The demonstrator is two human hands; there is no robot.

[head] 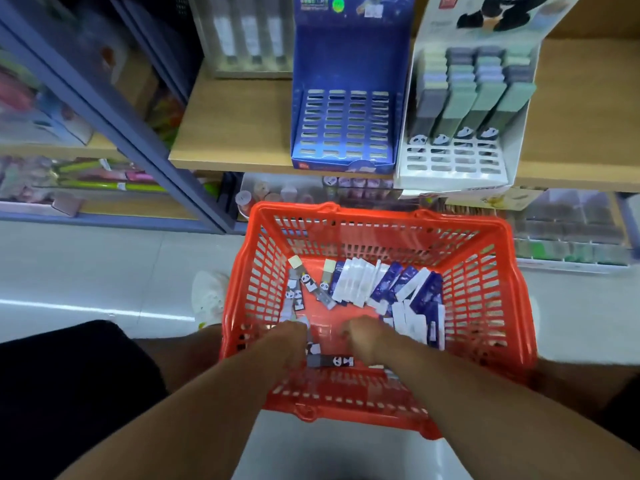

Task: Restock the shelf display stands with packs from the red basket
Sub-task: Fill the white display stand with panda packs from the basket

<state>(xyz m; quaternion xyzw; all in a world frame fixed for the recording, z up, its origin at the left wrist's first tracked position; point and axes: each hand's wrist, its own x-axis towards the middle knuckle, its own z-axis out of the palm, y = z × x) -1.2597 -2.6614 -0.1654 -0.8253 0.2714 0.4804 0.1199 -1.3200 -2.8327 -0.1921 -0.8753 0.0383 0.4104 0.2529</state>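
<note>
Nearest us, our left hand [289, 341] and right hand [363, 339] reach into the red plastic lattice basket [519, 344]; fingers curl among grey panda-print packs [329, 361], but we cannot tell whether either grip has closed on one. We should gather same-kind packs, aligned. Blue-and-white packs [398, 289] lie further in. Beyond, the blue cardboard stand [343, 126] sits empty, the white panda stand [460, 133] part-filled

Empty blue stand [344, 123] slots, unobstructed
</note>
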